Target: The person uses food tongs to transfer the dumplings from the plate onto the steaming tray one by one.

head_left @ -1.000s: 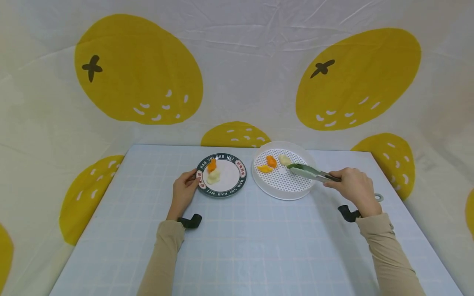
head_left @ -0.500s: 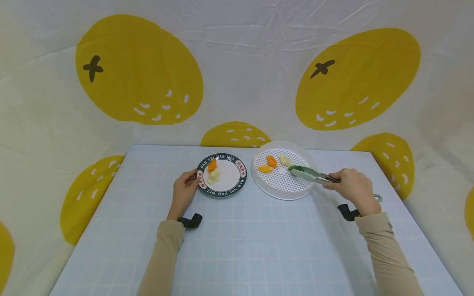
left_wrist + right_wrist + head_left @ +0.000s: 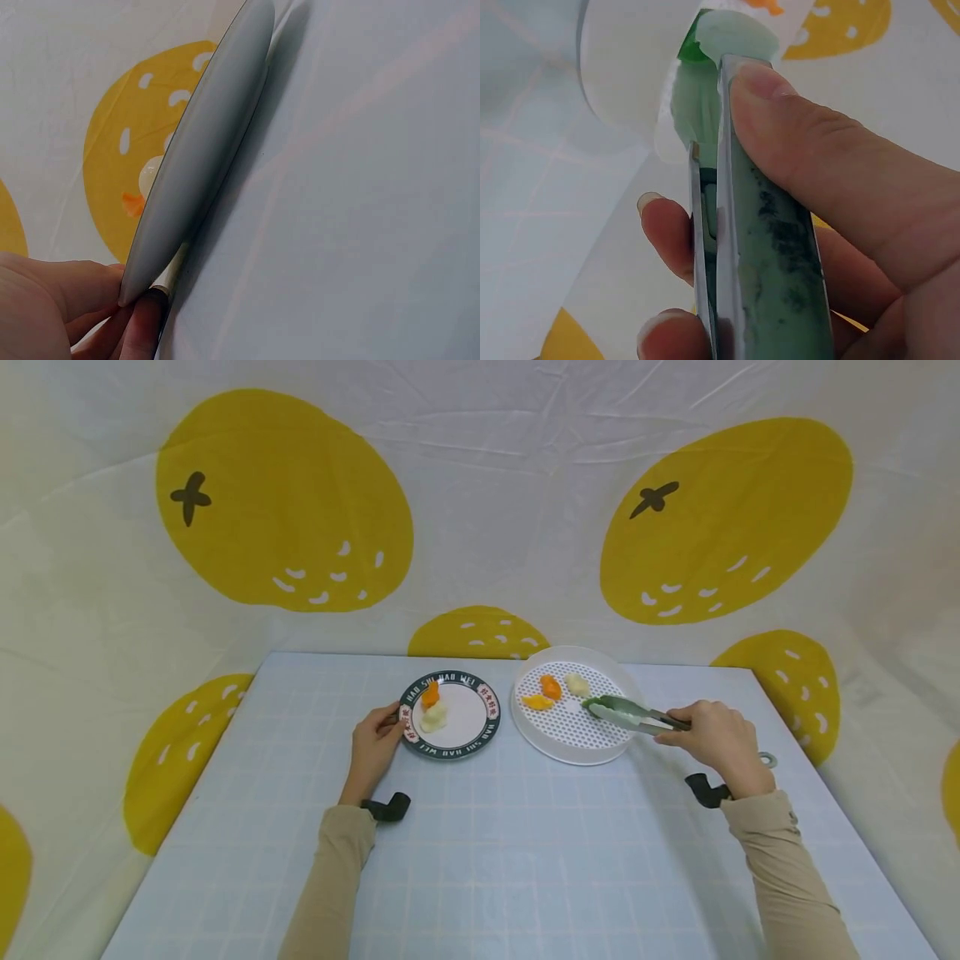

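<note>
From my distant station I read the containers first: the round white basket (image 3: 576, 757), its floor full of small holes, lay just left of the right hand (image 3: 716, 739), below the tongs' tips; in it a green piece (image 3: 588, 702) sat right at those tips, a pale piece (image 3: 577, 684) just beyond them, and farther out to the left an orange piece (image 3: 551, 687) and a flat yellow-orange piece (image 3: 537, 702); the dark-rimmed plate (image 3: 468, 714) lay just right of the left hand (image 3: 375, 743), and on it I saw an orange chunk (image 3: 430, 697) and, nearer my side of it, a pale chunk (image 3: 433, 718); as for the grips, the left hand pinched the plate at its near-side rim, thumb over the edge and fingers beneath; the right hand was clamped round the tongs (image 3: 769, 187), thumb along one arm and fingers curled round the other; the two arms stood close together, a narrow gap between them, with the green piece at their ends; I could not tell whether they squeezed it or only touched it; both containers rested on the pale checked table (image 3: 480, 860), between the two hands.
</note>
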{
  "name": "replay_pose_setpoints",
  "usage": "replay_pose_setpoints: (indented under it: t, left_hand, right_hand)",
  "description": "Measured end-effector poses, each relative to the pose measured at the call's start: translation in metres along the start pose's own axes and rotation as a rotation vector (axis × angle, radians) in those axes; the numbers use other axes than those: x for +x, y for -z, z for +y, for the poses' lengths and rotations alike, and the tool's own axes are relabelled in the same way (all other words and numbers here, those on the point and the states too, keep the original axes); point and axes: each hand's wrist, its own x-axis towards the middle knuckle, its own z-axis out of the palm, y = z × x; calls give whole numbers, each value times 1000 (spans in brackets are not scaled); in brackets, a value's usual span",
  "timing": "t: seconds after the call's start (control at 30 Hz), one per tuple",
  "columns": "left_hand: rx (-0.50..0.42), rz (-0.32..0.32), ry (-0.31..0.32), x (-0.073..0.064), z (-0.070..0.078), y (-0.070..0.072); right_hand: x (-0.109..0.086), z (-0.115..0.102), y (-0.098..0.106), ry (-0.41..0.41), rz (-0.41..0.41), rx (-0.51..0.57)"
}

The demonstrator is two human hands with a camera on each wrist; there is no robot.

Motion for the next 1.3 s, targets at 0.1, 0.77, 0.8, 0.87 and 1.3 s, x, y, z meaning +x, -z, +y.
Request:
replay_pose_setpoints:
  t: [0.1,0.77,0.8,0.87,1.3]
  left_hand:
    - [2,1,6,0,0,0]
    - [-2,-2,37,2,-1,-1]
    - [-2,-3,41,1,-1,0]
    - [2,-4,42,1,-1,-1]
    - [-2,1,53,1,0,-1]
  right_hand:
    - [-2,-1,3,0,6,-5]
    - [-10,-31,17,66,180,28]
    - [-10,-33,17,71,190,30]
    - [-11,-38,16,75,202,41]
    - [-16,-75,6,69,298,202]
